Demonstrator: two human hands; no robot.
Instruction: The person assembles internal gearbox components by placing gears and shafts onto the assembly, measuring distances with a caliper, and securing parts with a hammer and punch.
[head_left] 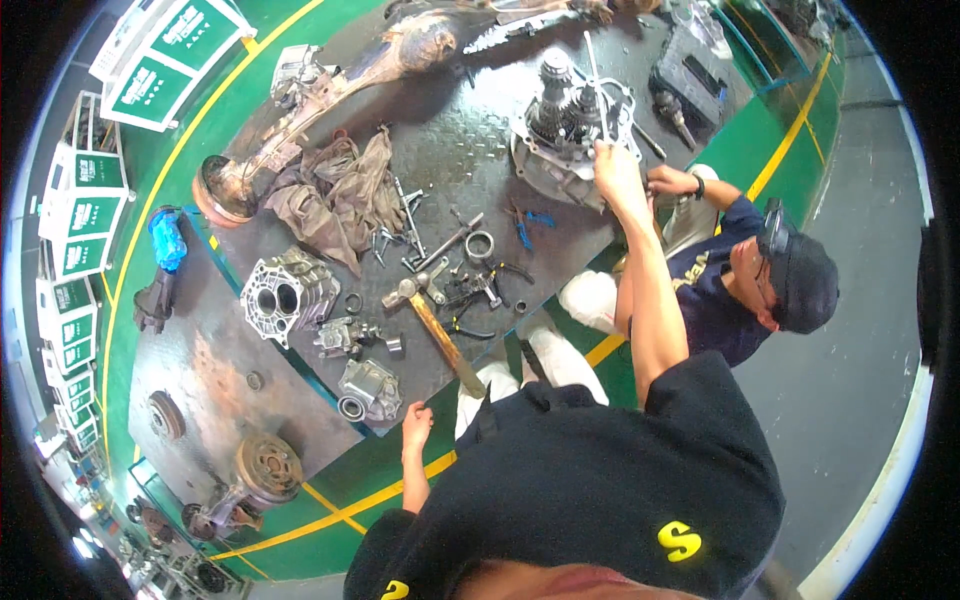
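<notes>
My right hand (618,176) reaches far forward, closed at the lower end of a thin, pale metal rod (594,75). The rod stands nearly upright beside the gear shafts (560,108) of an opened gearbox housing (535,166); my fingers partly hide where it ends. Low on the left, my left hand (417,428) hangs by the bench edge, its fingers loosely curled and nothing visible in them. Nearest to it are a small metal housing (376,388) and a wooden-handled hammer (437,331). A co-worker's hand (672,181), with a dark wristband, is at the gearbox's right side.
A co-worker in a dark cap (797,285) crouches on the right. On the bench lie a brown rag (345,195), blue-handled pliers (524,228), a bearing ring (479,246) and a bell-shaped casting (285,297). A long axle (365,75) spans the far side. Another black case (690,75) stands beyond.
</notes>
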